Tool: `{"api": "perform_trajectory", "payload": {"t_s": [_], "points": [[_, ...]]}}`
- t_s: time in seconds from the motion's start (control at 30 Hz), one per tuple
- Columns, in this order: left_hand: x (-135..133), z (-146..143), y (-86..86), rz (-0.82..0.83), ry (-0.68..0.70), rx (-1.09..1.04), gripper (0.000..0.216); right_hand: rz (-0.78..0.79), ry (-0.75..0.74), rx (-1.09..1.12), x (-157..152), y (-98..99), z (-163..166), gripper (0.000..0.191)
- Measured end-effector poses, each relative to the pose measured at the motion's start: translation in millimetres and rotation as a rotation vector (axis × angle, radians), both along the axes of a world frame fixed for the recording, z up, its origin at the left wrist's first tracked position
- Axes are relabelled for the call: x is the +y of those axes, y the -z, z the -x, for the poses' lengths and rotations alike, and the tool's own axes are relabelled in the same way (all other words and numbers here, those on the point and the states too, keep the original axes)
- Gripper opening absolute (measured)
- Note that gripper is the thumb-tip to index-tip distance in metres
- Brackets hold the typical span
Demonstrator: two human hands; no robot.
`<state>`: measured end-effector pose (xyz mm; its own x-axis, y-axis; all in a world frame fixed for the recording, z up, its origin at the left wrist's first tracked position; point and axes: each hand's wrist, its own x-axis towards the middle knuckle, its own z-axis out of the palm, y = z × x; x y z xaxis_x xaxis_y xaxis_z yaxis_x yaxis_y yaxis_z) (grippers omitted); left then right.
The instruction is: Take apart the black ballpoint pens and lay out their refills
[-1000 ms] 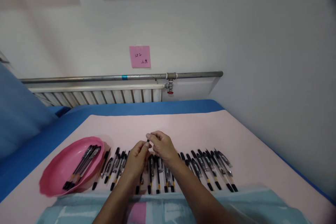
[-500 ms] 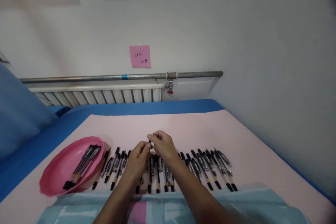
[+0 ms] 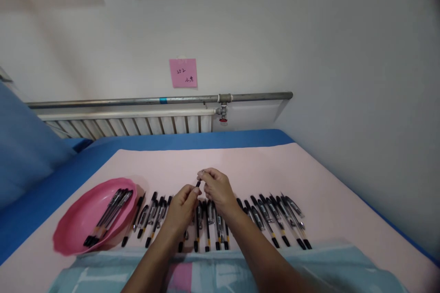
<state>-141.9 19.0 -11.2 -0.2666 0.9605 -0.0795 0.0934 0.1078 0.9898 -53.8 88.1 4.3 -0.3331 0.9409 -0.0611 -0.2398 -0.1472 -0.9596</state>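
Note:
My left hand [image 3: 183, 206] is closed around a pen; only its short black end [image 3: 198, 183] shows above the thumb. Just above and to the right, my right hand [image 3: 217, 187] pinches thumb and forefinger together at the tip of that pen. Whatever small part sits in this pinch is too small to make out. Below both hands lie rows of loose pen parts: black-ended pen barrels [image 3: 207, 229] with yellow bands, and clear caps with black ends [image 3: 257, 218]. My wrists hide part of the middle row.
A pink oval dish [image 3: 68, 233] on the left holds several assembled-looking pens [image 3: 112, 215]. The pink table cover [image 3: 165, 165] has a blue border [image 3: 206, 138]. Blue-green cloth [image 3: 103, 274] lies along the near edge. A radiator [image 3: 137, 124] and pipe stand behind, with walls behind and right.
My right hand has moved slightly up and away from my left, so more of the pen's black end shows between them. The pens on the table and in the dish stay put.

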Motion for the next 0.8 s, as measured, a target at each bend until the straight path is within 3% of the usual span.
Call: {"api": "perform_trajectory", "payload": {"t_s": [0.27, 0.37, 0.47, 0.67, 0.8], "points": [[-1.0, -1.7, -3.9, 0.028, 0.059, 0.081, 0.029, 0.052, 0.293, 0.207, 15.0, -10.0, -13.8, 0.018], [-0.8, -0.8, -3.5, 0.066, 0.054, 0.051, 0.029, 0.064, 0.329, 0.243, 20.9, -9.2, -18.5, 0.019], [0.2, 0.9, -4.2, 0.082, 0.024, 0.000, 0.029, 0.054, 0.290, 0.168, 21.3, -7.0, -19.4, 0.019], [1.0, 3.9, -8.2, 0.083, -0.019, -0.091, 0.032, 0.040, 0.006, 0.005, 5.2, -1.3, -7.7, 0.017], [1.2, 3.5, -7.1, 0.064, -0.016, -0.074, 0.031, 0.025, -0.014, -0.002, 0.9, 3.0, -1.3, 0.016]]}}
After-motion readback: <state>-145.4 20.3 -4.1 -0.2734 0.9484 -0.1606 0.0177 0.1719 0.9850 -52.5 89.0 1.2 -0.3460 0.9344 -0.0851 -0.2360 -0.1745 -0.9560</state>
